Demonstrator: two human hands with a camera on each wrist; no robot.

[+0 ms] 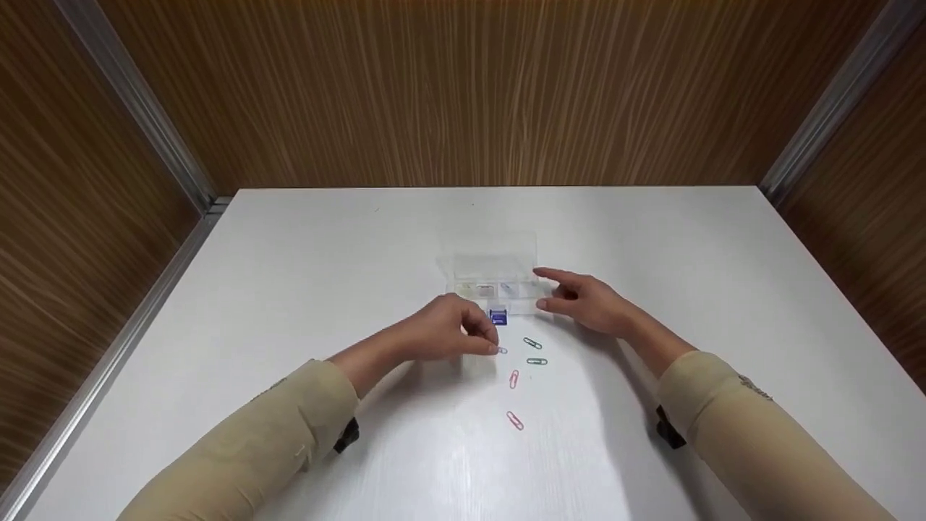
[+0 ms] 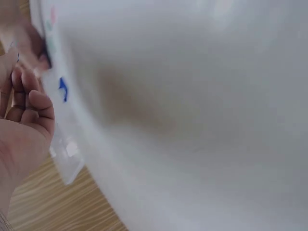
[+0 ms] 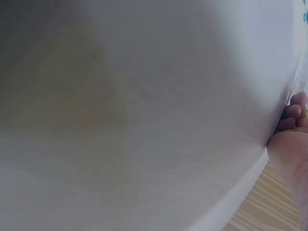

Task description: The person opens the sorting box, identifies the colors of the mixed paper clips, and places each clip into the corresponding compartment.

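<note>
The left hand (image 1: pixel 441 334) pinches a pink paper clip (image 1: pixel 501 350) on the white table (image 1: pixel 289 289), fingers curled together. The clip looks light, thin, springy wire, likely slippery; best gripped across its loops. The right hand (image 1: pixel 589 302), fingers apart, touches the clear compartment box (image 1: pixel 495 278). A blue binder clip (image 1: pixel 498 317) and loose clips (image 1: pixel 534 352) crowd nearby

Bare table (image 1: pixel 289 289) lies open on both sides, apparently; clear box (image 1: pixel 495 278) and scattered paper clips (image 1: pixel 524 369) crowd the middle.
</note>
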